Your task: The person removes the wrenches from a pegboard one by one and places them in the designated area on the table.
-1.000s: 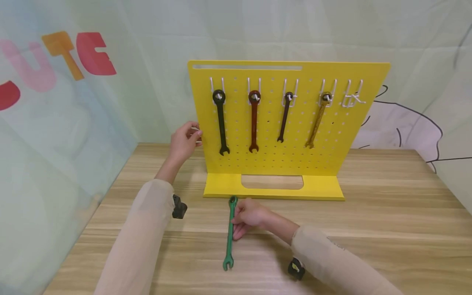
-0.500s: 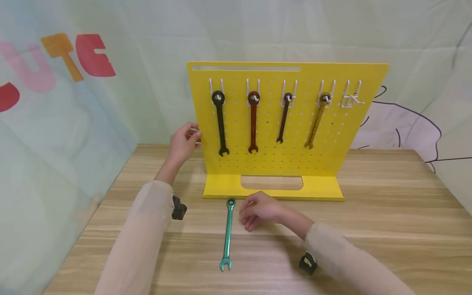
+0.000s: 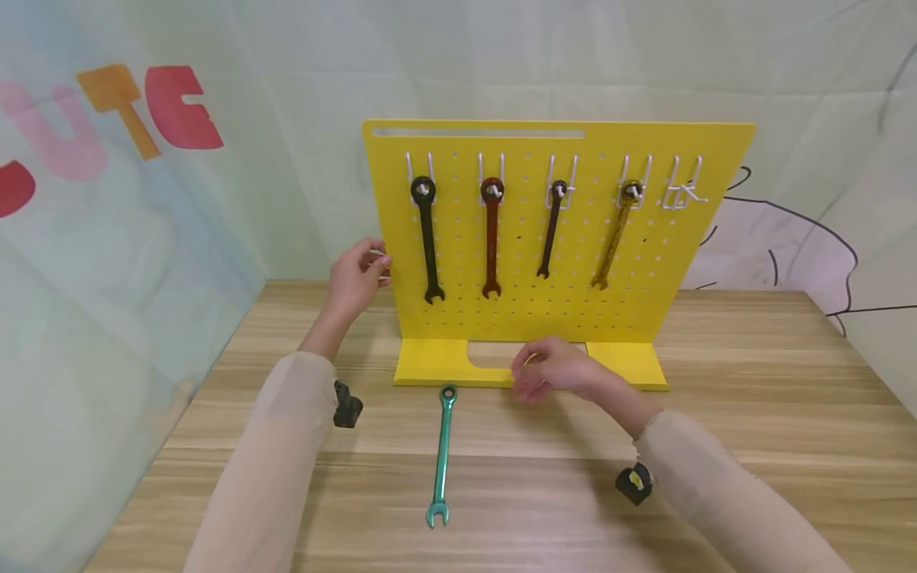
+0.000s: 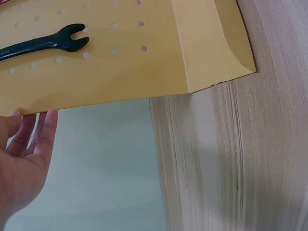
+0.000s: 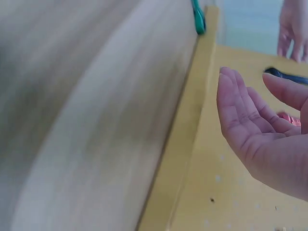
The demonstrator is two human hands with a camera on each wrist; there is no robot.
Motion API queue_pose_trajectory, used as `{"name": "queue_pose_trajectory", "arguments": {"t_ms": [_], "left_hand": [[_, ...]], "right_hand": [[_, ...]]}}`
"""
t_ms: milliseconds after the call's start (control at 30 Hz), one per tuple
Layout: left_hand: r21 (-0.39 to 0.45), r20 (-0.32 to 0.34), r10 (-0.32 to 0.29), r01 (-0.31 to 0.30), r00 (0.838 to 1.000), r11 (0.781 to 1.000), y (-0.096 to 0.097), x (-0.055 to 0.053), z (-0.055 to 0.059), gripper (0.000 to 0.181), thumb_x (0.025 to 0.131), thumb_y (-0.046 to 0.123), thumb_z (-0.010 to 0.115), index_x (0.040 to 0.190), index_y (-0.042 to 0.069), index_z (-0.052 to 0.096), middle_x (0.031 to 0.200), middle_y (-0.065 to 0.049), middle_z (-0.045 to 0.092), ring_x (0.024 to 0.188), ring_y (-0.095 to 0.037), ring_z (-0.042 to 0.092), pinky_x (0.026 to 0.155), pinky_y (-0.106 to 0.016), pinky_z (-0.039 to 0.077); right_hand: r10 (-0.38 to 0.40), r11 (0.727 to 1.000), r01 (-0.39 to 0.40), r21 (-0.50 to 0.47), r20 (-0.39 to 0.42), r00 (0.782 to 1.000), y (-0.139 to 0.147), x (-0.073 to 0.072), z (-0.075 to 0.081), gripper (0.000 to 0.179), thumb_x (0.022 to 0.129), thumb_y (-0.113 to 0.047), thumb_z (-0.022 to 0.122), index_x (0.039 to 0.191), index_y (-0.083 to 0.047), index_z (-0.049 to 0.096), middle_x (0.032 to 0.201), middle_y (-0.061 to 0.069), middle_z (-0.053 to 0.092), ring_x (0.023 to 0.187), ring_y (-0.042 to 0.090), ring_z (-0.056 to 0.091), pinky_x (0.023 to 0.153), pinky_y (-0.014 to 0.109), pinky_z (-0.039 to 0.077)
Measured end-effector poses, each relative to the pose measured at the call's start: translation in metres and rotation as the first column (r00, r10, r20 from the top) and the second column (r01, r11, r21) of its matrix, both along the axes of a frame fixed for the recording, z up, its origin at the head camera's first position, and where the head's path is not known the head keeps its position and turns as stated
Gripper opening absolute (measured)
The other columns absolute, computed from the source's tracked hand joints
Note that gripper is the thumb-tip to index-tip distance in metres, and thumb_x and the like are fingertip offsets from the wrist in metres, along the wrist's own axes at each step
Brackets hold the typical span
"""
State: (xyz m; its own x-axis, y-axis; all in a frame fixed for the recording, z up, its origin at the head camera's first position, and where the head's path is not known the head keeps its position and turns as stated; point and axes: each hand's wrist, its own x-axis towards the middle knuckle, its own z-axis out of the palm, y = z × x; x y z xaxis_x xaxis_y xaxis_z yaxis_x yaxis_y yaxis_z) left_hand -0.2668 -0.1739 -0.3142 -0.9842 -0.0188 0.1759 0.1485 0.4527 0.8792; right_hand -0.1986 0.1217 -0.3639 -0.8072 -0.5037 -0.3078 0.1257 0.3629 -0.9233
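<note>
My left hand (image 3: 357,274) pinches the left edge of the yellow pegboard (image 3: 530,310); the left wrist view has the fingers and thumb at that edge. My right hand (image 3: 552,368), holding nothing, is over the pegboard's foot with its fingers loosely bent. In the right wrist view the palm (image 5: 260,130) shows bare. A green combination wrench (image 3: 442,458) lies on the table in front of the foot, ring end toward the board. Hanging by their rings from hooks are a black wrench (image 3: 428,243), a red wrench (image 3: 492,243), a smaller dark wrench (image 3: 551,235) and a gold wrench (image 3: 614,239).
At the board's right end is a white wire hook (image 3: 680,191) with no wrench on it. The pegboard stands on a wooden table (image 3: 759,414) before a printed cloth backdrop (image 3: 301,103). Small black cameras (image 3: 348,403) are worn at both wrists.
My right hand has let go of the green wrench, leaving it on the table, and moved right and back over the pegboard's foot. The left hand has stayed at the board's edge.
</note>
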Motion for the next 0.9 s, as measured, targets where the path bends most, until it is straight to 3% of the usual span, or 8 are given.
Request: {"name": "queue_pose_trajectory", "arguments": {"t_ms": [400, 900], "left_hand": [[-0.005, 0.003, -0.001, 0.001, 1.000, 1.000, -0.001, -0.001, 0.000, 0.021, 0.095, 0.010, 0.047, 0.113, -0.001, 0.050, 0.107, -0.020, 0.057, 0.093, -0.031, 0.060, 0.073, -0.026, 0.055], [0.034, 0.021, 0.000, -0.001, 1.000, 0.999, -0.002, -0.002, 0.000, 0.024, 0.095, 0.011, 0.048, 0.115, -0.002, 0.050, 0.108, -0.021, 0.057, 0.094, -0.031, 0.059, 0.074, -0.025, 0.055]], "right_hand": [[-0.056, 0.998, 0.057, 0.009, -0.043, 0.998, 0.040, -0.013, 0.026, 0.019, 0.092, -0.004, 0.052, 0.104, 0.011, 0.052, 0.091, 0.024, 0.062, 0.081, 0.035, 0.063, 0.072, 0.039, 0.056], [-0.090, 0.993, 0.100, 0.067, -0.147, 0.985, 0.079, -0.020, 0.050, 0.029, 0.094, -0.006, 0.048, 0.111, 0.018, 0.045, 0.095, 0.025, 0.062, 0.081, 0.030, 0.063, 0.075, 0.043, 0.055]]}}
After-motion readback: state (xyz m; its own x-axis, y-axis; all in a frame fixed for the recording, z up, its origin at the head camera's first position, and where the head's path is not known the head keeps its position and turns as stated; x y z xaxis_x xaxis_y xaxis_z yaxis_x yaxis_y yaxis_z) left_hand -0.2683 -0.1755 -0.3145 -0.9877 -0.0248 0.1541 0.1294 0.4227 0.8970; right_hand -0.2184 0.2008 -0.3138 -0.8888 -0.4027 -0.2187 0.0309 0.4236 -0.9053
